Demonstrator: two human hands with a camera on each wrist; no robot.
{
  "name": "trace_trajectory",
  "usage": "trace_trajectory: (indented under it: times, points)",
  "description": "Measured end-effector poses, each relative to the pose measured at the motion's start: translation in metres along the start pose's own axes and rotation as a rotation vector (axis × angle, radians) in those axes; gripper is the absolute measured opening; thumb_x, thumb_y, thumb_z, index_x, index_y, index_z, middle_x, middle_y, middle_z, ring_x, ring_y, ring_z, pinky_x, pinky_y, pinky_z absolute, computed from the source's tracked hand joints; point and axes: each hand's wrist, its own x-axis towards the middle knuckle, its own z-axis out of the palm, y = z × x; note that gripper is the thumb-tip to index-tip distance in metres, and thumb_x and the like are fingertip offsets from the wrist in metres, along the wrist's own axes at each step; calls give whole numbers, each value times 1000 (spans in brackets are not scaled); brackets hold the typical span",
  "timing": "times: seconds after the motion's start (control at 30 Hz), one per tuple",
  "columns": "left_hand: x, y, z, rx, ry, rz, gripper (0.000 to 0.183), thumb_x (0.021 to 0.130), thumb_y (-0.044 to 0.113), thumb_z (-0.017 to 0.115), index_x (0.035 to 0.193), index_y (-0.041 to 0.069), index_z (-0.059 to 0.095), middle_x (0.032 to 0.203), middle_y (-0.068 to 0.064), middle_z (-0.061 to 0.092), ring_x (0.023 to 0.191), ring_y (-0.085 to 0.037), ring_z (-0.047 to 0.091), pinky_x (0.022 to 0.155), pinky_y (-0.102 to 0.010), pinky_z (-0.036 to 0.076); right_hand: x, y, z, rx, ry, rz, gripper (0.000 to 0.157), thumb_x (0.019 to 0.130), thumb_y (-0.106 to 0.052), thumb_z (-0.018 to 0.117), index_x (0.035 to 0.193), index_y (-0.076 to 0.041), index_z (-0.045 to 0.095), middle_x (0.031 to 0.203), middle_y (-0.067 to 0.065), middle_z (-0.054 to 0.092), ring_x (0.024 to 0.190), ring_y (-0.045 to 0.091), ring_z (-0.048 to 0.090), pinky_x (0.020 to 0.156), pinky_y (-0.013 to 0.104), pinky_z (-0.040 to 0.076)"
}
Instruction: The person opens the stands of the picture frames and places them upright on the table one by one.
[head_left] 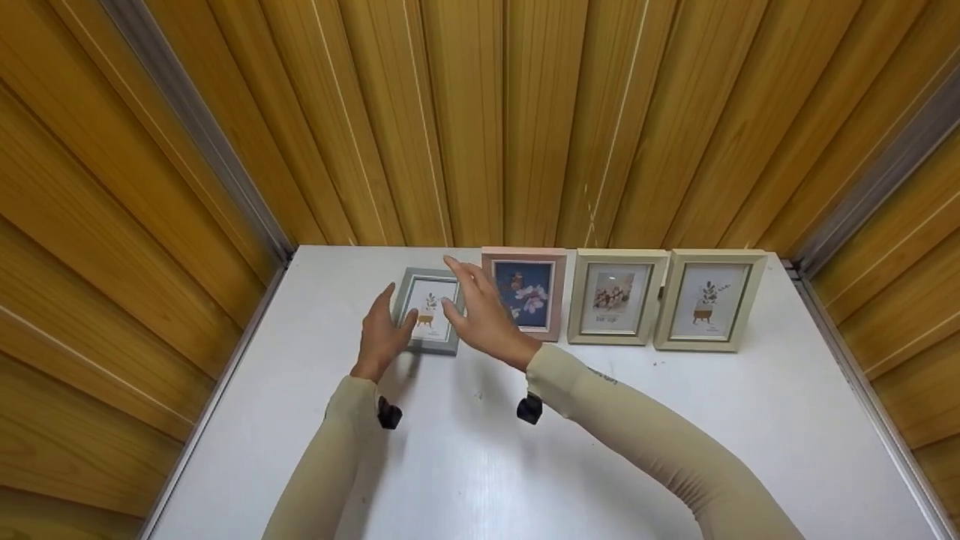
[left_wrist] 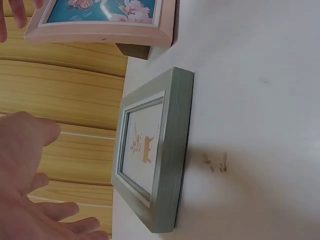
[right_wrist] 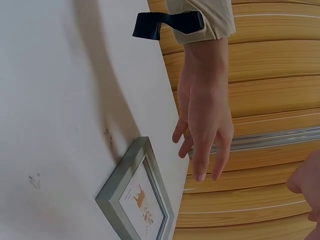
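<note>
A grey-green picture frame (head_left: 430,321) with a potted-plant print lies face up on the white table. At its left side hovers my left hand (head_left: 381,339), fingers extended and thumb apart, overlapping the frame's edge in the head view. My right hand (head_left: 486,319) is raised at the frame's right, fingers loosely straight, and covers part of the frame's right side and of a pink frame (head_left: 556,300). Both wrist views show a gap between the left hand (left_wrist: 25,170) (right_wrist: 206,107) and the grey-green frame (left_wrist: 172,150) (right_wrist: 120,187). Neither hand holds anything.
The pink frame with a flower picture stands upright on a back support (left_wrist: 134,50). To its right stand two cream frames, one with a blossom photo (head_left: 616,298), one with a plant print (head_left: 705,301). Wooden panels (head_left: 465,120) rise behind the table (head_left: 465,465).
</note>
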Motion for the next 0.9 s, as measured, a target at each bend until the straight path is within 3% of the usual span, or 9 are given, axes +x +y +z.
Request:
trace_trajectory:
  times: [0.3, 0.53, 0.77, 0.9]
  points:
    - [9, -18, 1, 27, 15, -55, 72, 102, 26, 64, 160, 2, 30, 162, -21, 35, 150, -36, 33, 121, -49, 28, 10, 4, 21, 9, -140, 90, 67, 102, -18, 63, 161, -13, 31, 154, 20, 44, 140, 38, 45, 114, 52, 39]
    - [16, -23, 3, 36, -1, -102, 71, 102, 27, 63, 160, 3, 30, 163, -20, 34, 150, -35, 32, 122, -48, 27, 18, 12, 39, 6, -215, 169, 70, 101, -19, 63, 162, -11, 29, 155, 23, 43, 140, 42, 44, 115, 55, 36]
    - [21, -25, 9, 46, -7, -143, 71, 102, 27, 64, 159, 2, 31, 161, -21, 37, 149, -36, 35, 121, -48, 28, 26, 27, 64, -14, -214, 204, 66, 99, -19, 65, 156, -3, 36, 140, 28, 55, 132, 43, 52, 111, 56, 40]
    - [24, -26, 15, 44, -9, -150, 69, 102, 27, 64, 159, 2, 32, 159, -22, 40, 147, -36, 38, 121, -47, 29, 26, 33, 76, -61, -197, 271, 66, 97, -18, 66, 155, -4, 39, 136, 29, 56, 126, 47, 54, 105, 58, 44]
